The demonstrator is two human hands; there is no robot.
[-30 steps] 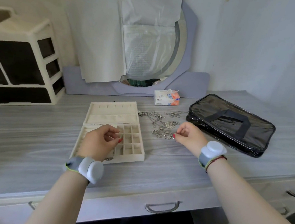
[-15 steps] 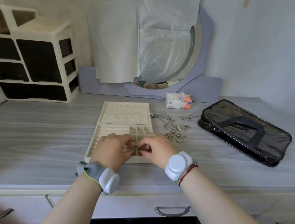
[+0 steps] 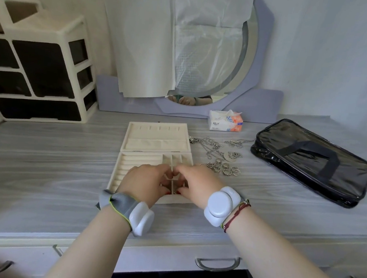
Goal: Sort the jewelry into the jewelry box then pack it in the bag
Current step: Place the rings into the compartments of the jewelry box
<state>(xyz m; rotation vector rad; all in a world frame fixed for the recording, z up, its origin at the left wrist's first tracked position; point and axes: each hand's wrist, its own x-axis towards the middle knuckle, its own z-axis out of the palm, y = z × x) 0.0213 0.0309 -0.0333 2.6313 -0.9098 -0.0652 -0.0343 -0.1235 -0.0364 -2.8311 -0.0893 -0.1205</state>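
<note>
Sorting step: the left hand (image 3: 144,183) and right hand (image 3: 197,186) meet over the open jewelry box's (image 3: 137,162) grid cells, fingers curled around a small ring (image 3: 175,191). Which hand pinches it, I cannot tell. Loose rings (image 3: 224,168) lie at the box's 2 o'clock, the bag (image 3: 312,160) at 3. Next, probably: let go and fetch another.

At the wrist of our left hand (image 3: 144,184) we wear a white rounded puck (image 3: 141,219) on a grey fabric band (image 3: 120,203) edged in yellow-green. The wrist of our right hand (image 3: 198,186) carries a matching white puck (image 3: 221,205) beside thin dark-red cord bracelets (image 3: 236,216). Our fingernails (image 3: 179,192) are painted red.
</note>
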